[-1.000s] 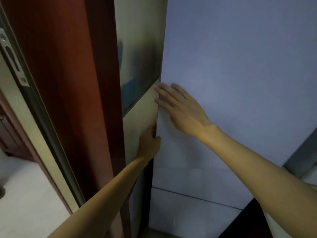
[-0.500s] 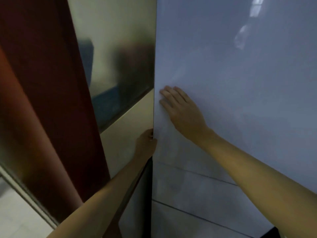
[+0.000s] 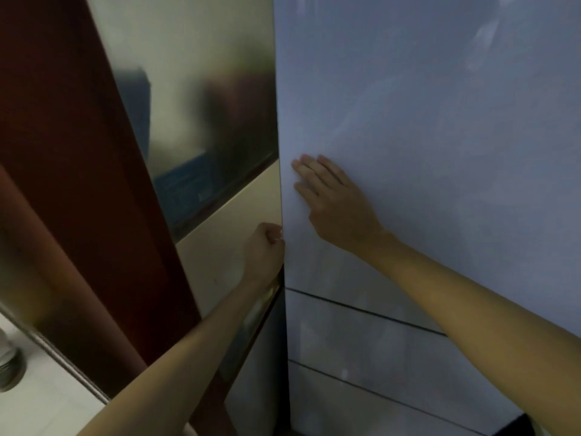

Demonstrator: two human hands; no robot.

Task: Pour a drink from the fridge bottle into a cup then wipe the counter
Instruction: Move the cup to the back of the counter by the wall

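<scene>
Step in hand: opening the fridge, the first stage of the task. No pouring or wiping is under way.

Fridge door (image 3: 424,121): a tall pale panel filling the right of the view. No interior shows, so it looks closed or barely cracked; I cannot tell which.

Left hand (image 3: 265,247): at the door's left edge, fingers curled tight round that edge, knuckles outward. Firm hold.

Right hand (image 3: 333,202): flat on the door face just right of the same edge and slightly above the left hand. Its fingers (image 3: 309,171) are straight and together and hold nothing.

Bottle and cup: neither is in view. The bottle is presumably behind the door. No counter that I can identify.

Next move, as I judge it: pull the edge outward with the left hand to break the seal while the right hand steadies or comes off the face. Then swing the door wide enough to reach in.

Around the door:
- Two lower panels (image 3: 361,341) sit below it, parted by dark seams.
- A glossy wall (image 3: 204,89) stands directly left of the door edge, with blurred reflections.
- A dark red panel (image 3: 78,152) stands further left.
- Far lower left is a pale surface (image 3: 41,401) with a small metal thing (image 3: 9,369), too cropped to name.

In the way: the wall is close beside the gripped edge, so there is little room for knuckles. The person's own forearms cross the swing path.
</scene>
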